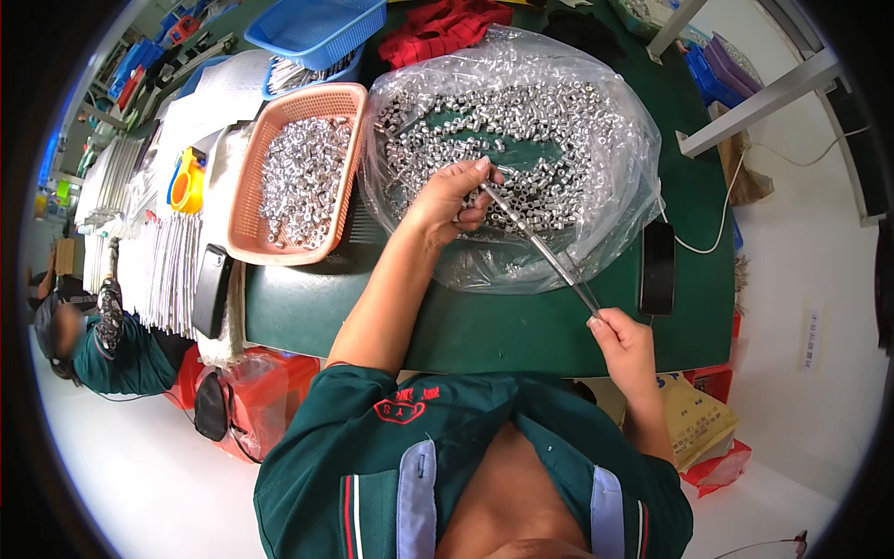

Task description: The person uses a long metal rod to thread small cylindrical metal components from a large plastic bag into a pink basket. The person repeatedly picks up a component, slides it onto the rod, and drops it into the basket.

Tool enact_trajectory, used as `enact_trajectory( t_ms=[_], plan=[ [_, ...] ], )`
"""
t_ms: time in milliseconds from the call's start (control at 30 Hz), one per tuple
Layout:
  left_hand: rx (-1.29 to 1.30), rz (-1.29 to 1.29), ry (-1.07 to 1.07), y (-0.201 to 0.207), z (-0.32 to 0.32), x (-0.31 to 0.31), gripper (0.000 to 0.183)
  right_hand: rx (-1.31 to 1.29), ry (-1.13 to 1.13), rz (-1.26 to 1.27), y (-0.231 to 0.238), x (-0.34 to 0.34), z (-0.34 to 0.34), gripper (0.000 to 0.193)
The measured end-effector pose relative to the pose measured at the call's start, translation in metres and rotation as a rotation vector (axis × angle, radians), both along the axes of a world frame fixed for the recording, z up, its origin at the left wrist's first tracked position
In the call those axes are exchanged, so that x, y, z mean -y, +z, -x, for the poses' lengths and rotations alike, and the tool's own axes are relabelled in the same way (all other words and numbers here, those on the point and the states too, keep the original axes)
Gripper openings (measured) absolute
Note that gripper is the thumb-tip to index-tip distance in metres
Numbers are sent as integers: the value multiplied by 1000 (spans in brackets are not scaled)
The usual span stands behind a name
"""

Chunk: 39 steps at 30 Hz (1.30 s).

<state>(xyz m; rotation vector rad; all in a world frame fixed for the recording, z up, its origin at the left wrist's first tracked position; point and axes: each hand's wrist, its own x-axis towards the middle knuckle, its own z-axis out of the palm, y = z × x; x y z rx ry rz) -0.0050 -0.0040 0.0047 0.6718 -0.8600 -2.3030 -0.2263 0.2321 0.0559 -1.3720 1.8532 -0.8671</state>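
A thin metal rod (538,244) runs slantwise between my hands above a clear plastic bag (521,270). Its middle stretch looks thicker and shiny, as if small sleeves were threaded on it. My left hand (449,202) is closed around the far end, thumb and forefinger pinched at the tip; whether a loose piece is also in the fingers I cannot make out. Near the table's front edge my right hand (622,343) pinches the rod's near, darker end. Many small silver metal sleeves (596,130) lie spread over the opened bag beneath my left hand.
An orange basket (244,200) of similar small metal pieces stands left of the bag. Beyond it are blue baskets (317,33) and a red cloth (442,28). Phones lie at the right (657,268) and left (212,291). Another person (126,349) sits at far left.
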Motion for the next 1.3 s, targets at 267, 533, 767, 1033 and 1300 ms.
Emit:
enact_trajectory(
  t_ms=[267, 533, 767, 1033, 1300],
  plan=[
    [-312, -277, -12, -8, 1, 0, 39, 453, -57, -166, -19, 0, -12, 16],
    [-338, -363, 61, -13, 1, 0, 36, 536, -74, -179, -23, -2, -13, 17],
    [-438, -370, 26, -15, 3, -1, 32, 537, -99, -192, -21, -3, -15, 16],
    [-365, -301, -21, -13, 1, 1, 30, 321, -66, -100, -21, -3, -12, 16],
    [-105, -44, -5, -4, 5, -3, 33, 255, -64, -87, -12, -1, -12, 16]
  ],
)
